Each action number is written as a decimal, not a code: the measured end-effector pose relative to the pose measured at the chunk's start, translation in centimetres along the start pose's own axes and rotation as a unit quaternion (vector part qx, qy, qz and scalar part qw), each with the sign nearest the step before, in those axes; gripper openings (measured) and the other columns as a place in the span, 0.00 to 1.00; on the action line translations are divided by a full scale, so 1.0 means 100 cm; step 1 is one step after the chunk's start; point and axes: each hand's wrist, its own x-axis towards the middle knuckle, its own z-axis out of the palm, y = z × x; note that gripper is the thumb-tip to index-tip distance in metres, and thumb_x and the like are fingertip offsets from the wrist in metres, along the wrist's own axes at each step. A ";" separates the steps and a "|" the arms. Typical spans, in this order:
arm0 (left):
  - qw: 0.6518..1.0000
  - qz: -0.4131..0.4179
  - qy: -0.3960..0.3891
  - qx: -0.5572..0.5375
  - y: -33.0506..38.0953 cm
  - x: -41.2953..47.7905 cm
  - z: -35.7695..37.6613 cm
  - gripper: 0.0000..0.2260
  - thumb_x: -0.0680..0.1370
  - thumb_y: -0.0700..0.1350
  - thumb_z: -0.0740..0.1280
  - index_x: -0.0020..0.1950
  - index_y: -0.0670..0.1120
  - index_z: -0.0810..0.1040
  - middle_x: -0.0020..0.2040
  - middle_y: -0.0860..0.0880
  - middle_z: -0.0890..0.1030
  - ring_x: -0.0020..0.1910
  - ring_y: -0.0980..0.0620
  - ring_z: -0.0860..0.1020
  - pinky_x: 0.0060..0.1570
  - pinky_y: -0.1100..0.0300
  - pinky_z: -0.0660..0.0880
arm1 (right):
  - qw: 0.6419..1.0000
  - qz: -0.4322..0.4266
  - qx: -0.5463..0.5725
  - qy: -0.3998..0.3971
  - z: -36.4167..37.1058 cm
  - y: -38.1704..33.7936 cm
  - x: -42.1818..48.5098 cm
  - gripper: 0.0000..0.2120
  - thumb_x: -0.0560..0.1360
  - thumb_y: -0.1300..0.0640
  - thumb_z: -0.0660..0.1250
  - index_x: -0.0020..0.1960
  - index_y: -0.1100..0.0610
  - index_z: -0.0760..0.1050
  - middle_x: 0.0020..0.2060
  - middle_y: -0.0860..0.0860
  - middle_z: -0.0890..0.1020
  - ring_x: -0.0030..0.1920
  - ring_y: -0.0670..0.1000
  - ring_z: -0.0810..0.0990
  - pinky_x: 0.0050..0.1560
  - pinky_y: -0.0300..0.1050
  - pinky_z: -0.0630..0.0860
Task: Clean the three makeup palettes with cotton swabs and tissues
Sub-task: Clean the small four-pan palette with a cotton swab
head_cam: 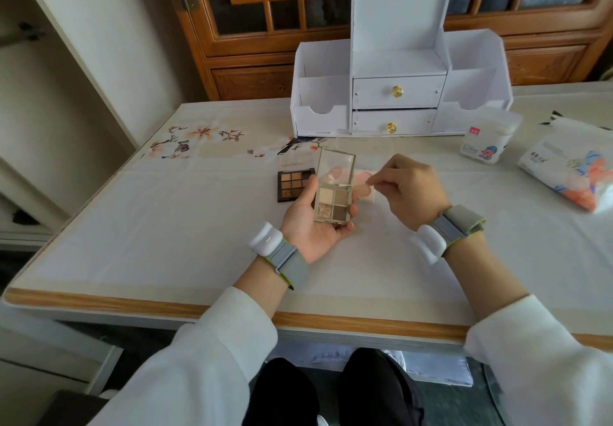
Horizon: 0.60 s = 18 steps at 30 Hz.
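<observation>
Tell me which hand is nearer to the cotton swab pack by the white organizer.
Right. The right hand, pinching a cotton swab, sits left of the cotton swab pack and closer to the person; the left hand, holding the four-pan palette, is farther left.

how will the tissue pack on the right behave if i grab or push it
The tissue pack has a creased, sagging wrap, so it would probably squash and flex in a grip, not stay stiff. Lying flat and wide on the table, it would likely slide when pushed, not roll or tip. It is probably light for its bulk.
</observation>
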 end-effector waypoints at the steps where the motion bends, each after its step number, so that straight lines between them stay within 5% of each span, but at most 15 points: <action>1: 1.000 0.002 0.002 0.001 0.000 0.000 0.000 0.27 0.80 0.61 0.48 0.70 0.46 0.69 0.43 0.46 0.84 0.35 0.50 0.77 0.33 0.62 0.73 | 1.000 0.013 0.010 0.006 0.000 -0.002 0.000 0.07 0.68 0.70 0.68 0.42 0.62 0.83 0.36 0.58 0.80 0.32 0.55 0.77 0.37 0.38 0.68; 4: 1.000 0.017 0.007 -0.017 -0.001 0.000 0.002 0.29 0.81 0.60 0.47 0.49 0.46 0.85 0.41 0.45 0.84 0.39 0.48 0.77 0.37 0.57 0.72 | 0.997 0.050 0.045 0.023 0.000 -0.006 0.001 0.05 0.70 0.68 0.67 0.43 0.62 0.81 0.37 0.57 0.79 0.32 0.49 0.73 0.37 0.34 0.65; 6: 0.999 0.021 0.005 -0.025 -0.002 0.000 0.002 0.31 0.81 0.60 0.47 0.40 0.46 0.86 0.41 0.45 0.83 0.42 0.47 0.77 0.40 0.54 0.73 | 0.997 0.045 0.057 0.003 0.001 -0.009 0.001 0.03 0.71 0.66 0.67 0.41 0.62 0.79 0.37 0.56 0.79 0.32 0.51 0.73 0.35 0.31 0.64; 10: 0.999 0.008 0.034 -0.036 -0.001 0.002 -0.001 0.24 0.81 0.60 0.48 0.53 0.46 0.78 0.46 0.42 0.81 0.45 0.45 0.78 0.48 0.50 0.73 | 0.997 0.014 0.065 -0.029 0.006 -0.017 -0.002 0.02 0.71 0.65 0.68 0.40 0.61 0.79 0.35 0.54 0.78 0.32 0.47 0.70 0.37 0.25 0.65; 18: 0.999 0.009 0.008 -0.052 -0.001 0.004 -0.004 0.20 0.82 0.56 0.50 0.67 0.50 0.73 0.48 0.42 0.82 0.48 0.43 0.79 0.52 0.47 0.74 | 0.996 -0.002 0.084 -0.015 0.007 -0.021 -0.001 0.02 0.70 0.68 0.68 0.41 0.64 0.77 0.36 0.56 0.80 0.32 0.49 0.74 0.37 0.39 0.71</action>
